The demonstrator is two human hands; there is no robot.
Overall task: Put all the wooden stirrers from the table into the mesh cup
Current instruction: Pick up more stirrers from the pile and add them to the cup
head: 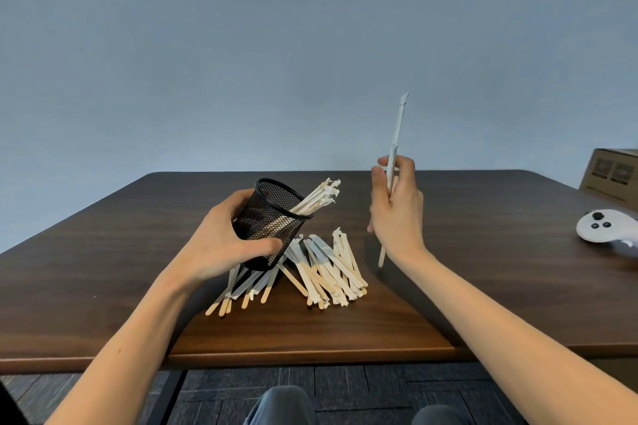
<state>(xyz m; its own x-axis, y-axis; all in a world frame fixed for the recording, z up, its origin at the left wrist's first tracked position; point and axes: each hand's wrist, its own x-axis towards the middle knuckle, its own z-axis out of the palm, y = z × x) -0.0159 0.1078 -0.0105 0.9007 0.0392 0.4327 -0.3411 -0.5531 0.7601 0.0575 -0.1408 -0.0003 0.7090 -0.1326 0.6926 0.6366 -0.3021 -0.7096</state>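
Head-worn view, down over table [483, 269]

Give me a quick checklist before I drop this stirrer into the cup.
1. Stirrer gripped: ok, the right hand is closed around it, holding it upright.
2. Cup held: ok, the left hand wraps it, lifted off the table.
3. Cup mouth facing the stirrer: ok, it tilts right, toward the right hand.
4. Room in the cup: ok, a bundle leans on the right rim; the rest of the mouth looks open.
5. Stirrer lined up over the mouth: not ok, it is off to the right.
6. Table finished: not ok, a pile remains under and beside the cup.
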